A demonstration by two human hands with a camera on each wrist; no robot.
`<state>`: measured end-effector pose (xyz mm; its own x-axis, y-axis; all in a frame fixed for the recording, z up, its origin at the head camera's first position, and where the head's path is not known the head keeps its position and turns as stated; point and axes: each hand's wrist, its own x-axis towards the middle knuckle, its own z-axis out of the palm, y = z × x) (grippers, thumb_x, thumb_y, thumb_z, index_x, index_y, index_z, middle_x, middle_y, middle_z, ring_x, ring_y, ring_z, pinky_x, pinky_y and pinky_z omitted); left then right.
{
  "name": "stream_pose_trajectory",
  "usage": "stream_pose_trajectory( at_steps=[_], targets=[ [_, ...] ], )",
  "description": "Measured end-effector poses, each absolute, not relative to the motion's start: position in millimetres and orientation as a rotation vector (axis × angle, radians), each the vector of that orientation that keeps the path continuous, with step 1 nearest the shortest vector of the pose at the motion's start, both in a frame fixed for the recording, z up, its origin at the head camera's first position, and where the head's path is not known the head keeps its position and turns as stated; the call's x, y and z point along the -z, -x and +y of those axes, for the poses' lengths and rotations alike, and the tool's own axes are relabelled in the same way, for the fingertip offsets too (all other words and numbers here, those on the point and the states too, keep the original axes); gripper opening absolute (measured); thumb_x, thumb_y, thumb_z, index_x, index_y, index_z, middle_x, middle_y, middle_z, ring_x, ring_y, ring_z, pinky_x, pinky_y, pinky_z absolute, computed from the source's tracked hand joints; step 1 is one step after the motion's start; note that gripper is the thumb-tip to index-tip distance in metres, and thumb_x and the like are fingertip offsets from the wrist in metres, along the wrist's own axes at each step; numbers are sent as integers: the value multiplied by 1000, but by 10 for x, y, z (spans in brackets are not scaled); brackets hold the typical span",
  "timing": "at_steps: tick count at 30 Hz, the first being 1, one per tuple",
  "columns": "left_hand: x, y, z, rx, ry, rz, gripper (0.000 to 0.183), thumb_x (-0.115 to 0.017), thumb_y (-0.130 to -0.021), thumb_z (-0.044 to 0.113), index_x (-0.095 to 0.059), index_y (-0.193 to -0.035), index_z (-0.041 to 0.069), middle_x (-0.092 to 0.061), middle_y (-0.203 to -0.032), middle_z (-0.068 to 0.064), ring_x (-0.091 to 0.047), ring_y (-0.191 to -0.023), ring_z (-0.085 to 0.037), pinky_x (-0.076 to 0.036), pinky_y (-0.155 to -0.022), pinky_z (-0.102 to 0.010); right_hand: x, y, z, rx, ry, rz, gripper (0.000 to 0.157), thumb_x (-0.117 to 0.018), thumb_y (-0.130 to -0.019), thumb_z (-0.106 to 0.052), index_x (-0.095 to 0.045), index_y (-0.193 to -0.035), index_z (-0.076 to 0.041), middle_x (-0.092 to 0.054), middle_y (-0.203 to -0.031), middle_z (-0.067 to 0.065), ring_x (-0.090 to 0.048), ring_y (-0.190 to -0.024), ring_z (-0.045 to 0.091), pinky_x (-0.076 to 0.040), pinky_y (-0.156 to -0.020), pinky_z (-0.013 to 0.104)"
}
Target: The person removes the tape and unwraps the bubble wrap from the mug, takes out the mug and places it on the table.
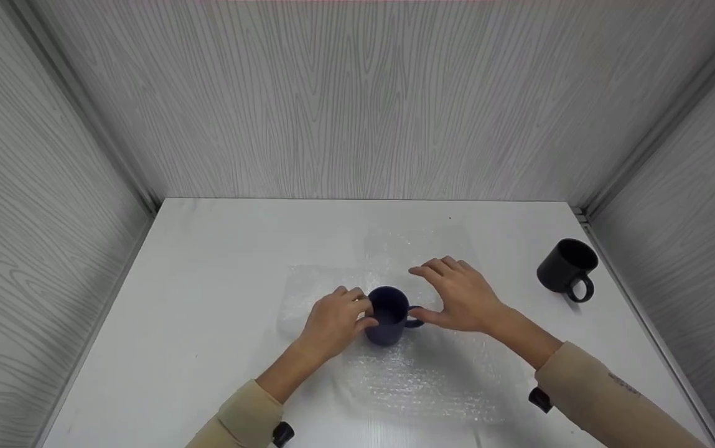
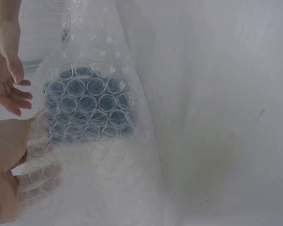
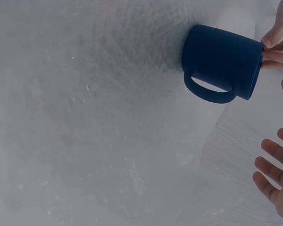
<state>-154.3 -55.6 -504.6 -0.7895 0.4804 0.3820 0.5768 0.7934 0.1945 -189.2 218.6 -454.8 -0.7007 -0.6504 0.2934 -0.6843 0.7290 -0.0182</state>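
A dark blue mug (image 1: 385,333) stands upright on a sheet of bubble wrap (image 1: 422,389), its handle pointing right. My left hand (image 1: 335,317) pinches the mug's left rim between thumb and fingers; the right wrist view shows this grip at the rim of the mug (image 3: 221,52). In the left wrist view, bubble wrap (image 2: 104,183) lies in front of the mug and some fingers, which show through it. Whether the hand also holds wrap is unclear. My right hand (image 1: 466,298) hovers by the handle, fingers spread and holding nothing.
A black mug (image 1: 559,267) is at the right side of the white table (image 1: 208,249). Grey wood-grain panels (image 1: 363,99) enclose the back and both sides. More bubble wrap extends left of and behind the blue mug.
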Motion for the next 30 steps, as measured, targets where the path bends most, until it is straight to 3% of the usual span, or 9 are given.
stream_pose_trajectory(
  at_steps=[14,30],
  targets=[
    [5045,1546,-551,436,813,-2653,25,-81,-88,42,-77,-94,18,-74,-100,3,-69,-89,-18,-62,-76,-32,4705,1964,1934,-153,-1144,-2810,86,-74,-85,-71,-56,-149,-16,-66,-140,6,-63,-125,29,-57,-102,51],
    [5053,1546,-556,437,815,-2666,25,-80,-89,42,-76,-93,18,-73,-102,2,-69,-91,-19,-62,-78,-31,4869,1996,1766,-71,-1180,-2836,91,-75,-82,-74,-56,-149,-15,-69,-133,7,-65,-117,27,-58,-94,47]
  ],
)
